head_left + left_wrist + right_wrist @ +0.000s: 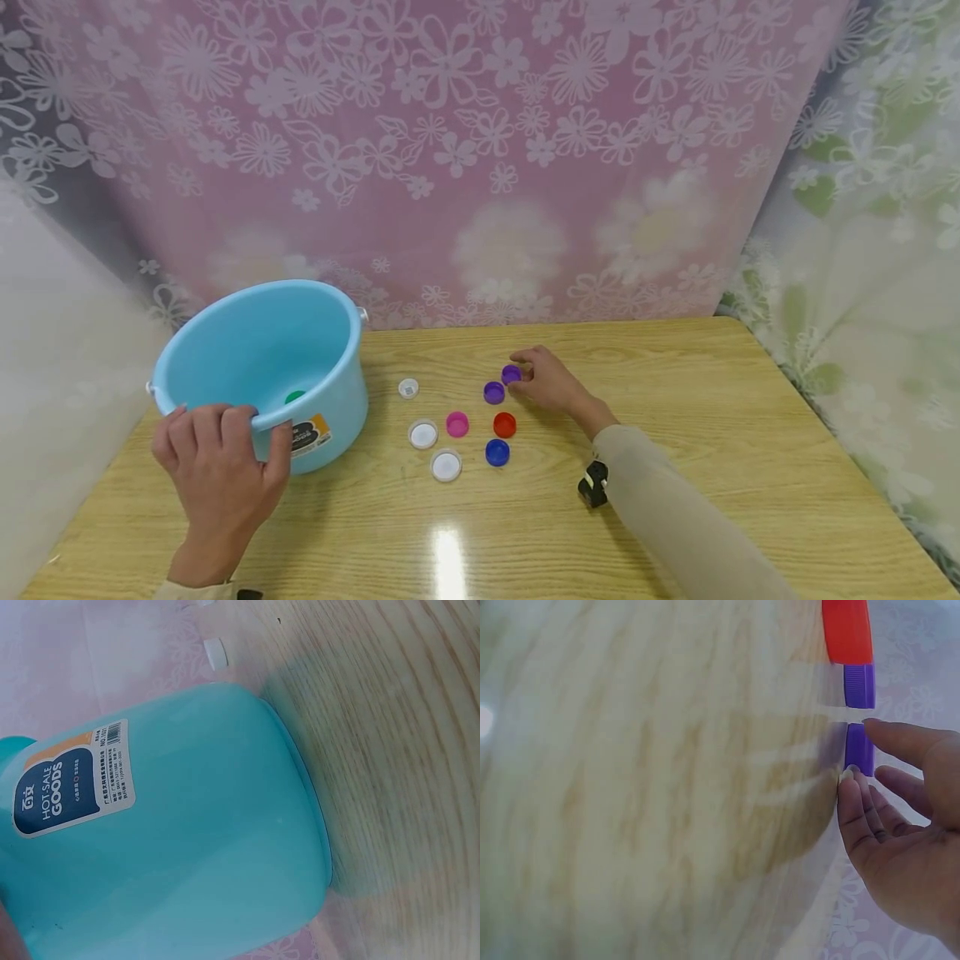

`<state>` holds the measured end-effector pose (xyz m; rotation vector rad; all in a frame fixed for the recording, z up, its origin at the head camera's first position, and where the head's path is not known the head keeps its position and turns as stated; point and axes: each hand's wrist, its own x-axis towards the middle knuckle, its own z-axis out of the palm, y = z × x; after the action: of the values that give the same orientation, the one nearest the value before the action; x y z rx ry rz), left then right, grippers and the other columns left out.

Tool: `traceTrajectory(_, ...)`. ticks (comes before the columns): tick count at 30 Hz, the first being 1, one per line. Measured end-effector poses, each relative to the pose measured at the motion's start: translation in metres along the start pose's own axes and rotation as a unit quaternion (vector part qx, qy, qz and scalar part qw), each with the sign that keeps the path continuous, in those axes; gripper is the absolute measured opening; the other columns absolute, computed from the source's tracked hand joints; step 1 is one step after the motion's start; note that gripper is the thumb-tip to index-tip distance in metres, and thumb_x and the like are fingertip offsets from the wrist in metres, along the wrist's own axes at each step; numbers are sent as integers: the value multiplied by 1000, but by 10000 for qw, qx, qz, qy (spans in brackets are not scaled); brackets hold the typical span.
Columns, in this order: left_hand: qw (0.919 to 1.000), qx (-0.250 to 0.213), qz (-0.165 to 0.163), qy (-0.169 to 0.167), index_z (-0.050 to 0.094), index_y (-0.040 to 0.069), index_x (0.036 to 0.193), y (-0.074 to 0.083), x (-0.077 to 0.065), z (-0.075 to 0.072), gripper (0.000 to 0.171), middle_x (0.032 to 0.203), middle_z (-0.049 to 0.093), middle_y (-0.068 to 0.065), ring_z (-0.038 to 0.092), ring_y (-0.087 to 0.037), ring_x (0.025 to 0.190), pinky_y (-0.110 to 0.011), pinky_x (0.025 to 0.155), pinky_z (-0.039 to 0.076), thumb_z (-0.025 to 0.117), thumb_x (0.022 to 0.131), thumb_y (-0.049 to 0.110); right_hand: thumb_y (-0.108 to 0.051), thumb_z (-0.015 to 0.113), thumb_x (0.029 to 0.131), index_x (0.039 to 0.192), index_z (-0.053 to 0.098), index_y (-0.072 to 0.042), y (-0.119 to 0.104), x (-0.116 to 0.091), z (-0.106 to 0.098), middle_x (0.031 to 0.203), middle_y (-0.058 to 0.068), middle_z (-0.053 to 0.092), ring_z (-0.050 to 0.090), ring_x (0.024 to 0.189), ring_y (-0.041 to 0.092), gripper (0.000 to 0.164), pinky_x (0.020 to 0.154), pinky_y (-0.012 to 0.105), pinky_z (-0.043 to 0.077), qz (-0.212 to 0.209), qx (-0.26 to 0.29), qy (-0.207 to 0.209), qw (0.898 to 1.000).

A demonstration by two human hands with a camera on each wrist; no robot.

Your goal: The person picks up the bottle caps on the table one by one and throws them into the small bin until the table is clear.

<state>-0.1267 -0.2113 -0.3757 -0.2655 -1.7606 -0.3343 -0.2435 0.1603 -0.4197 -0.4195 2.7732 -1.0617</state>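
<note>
My left hand (221, 462) grips the near rim of a light blue bucket (347, 408), thumb outside by the label. Inside the bucket, a green object (295, 397) is partly hidden by the rim. Over on the right, my right hand (553, 385) pinches a purple bottle cap (511, 374) at its edges; the cap appears to be still on the table. A second purple cap (493, 392) lies just beside it. Closer to me are a red cap (505, 425), a blue cap (497, 452) and a pink cap (457, 424).
Between bucket and coloured caps lie a small white cap (408, 388) and two larger white lids, one farther (423, 434) and one nearer (446, 466). All rest on a wooden table (675, 375). A pink floral curtain (465, 167) hangs behind its back edge.
</note>
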Motion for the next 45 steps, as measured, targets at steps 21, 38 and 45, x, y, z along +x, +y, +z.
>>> traceTrajectory(21, 10000, -20, 37, 42, 45, -3, 76, 2, 0, 1, 38, 74, 40, -22, 33, -43, 74, -58, 90, 26, 47, 85, 34, -13, 68, 87, 118, 63, -2, 8, -1, 3, 112, 11, 60, 57, 95, 23, 33, 86, 39, 48, 61, 44, 219, 9997)
traceTrajectory(38, 10000, -5, 64, -4, 44, -3, 76, 2, 2, 1, 38, 74, 39, -22, 32, -42, 73, -58, 90, 26, 46, 86, 34, -18, 69, 87, 123, 60, -3, 10, -6, -1, 111, 10, 60, 58, 94, 22, 39, 82, 37, 49, 222, 283, 373, 9987)
traceTrajectory(45, 10000, 31, 57, -2, 44, -3, 76, 0, 1, -1, 40, 75, 39, -22, 33, -43, 74, -58, 90, 26, 46, 86, 36, -17, 67, 89, 124, 58, -4, 3, -8, -13, 115, 10, 58, 58, 92, 21, 39, 78, 35, 50, 249, 632, 533, 9963)
